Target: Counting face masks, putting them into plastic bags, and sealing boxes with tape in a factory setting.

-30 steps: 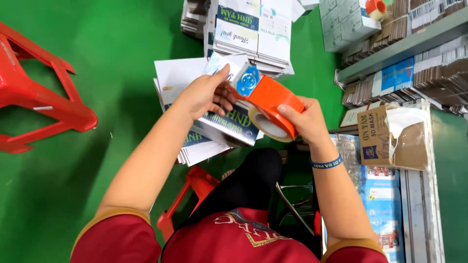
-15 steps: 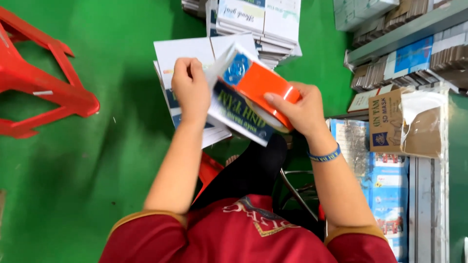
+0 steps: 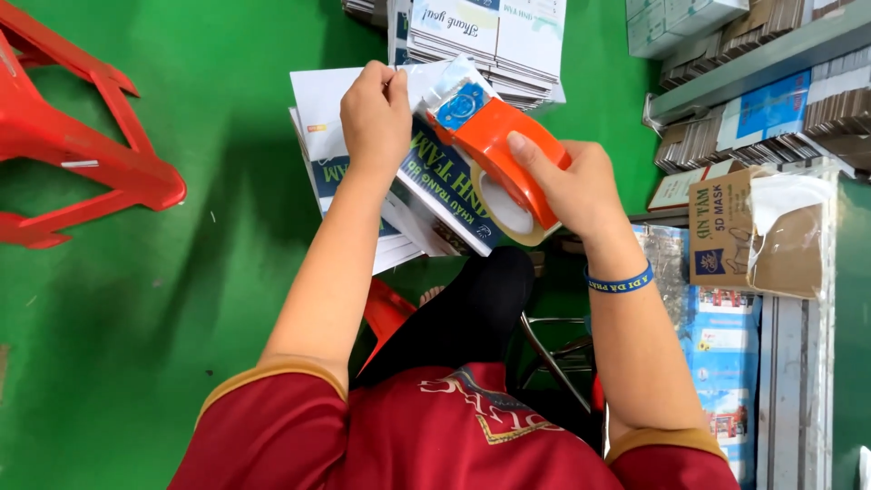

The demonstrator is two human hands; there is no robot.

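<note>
My right hand (image 3: 572, 186) grips an orange tape dispenser (image 3: 508, 145) with a roll of clear tape, pressed against a flat box (image 3: 445, 186) printed in dark blue and white. My left hand (image 3: 374, 113) pinches the far upper edge of that box, beside the dispenser's blue-labelled front. The box is held tilted above my lap. A blue wristband (image 3: 620, 281) circles my right wrist.
More flat printed cartons (image 3: 313, 109) lie on the green floor under the box, with a taller stack (image 3: 490, 36) farther away. A red plastic stool (image 3: 73, 154) lies at the left. Shelves with cardboard and a brown mask box (image 3: 726, 231) stand at the right.
The box and the dispenser have come up from the pile. The dispenser has slid along the box toward my left hand, which moved to the box's far edge.
</note>
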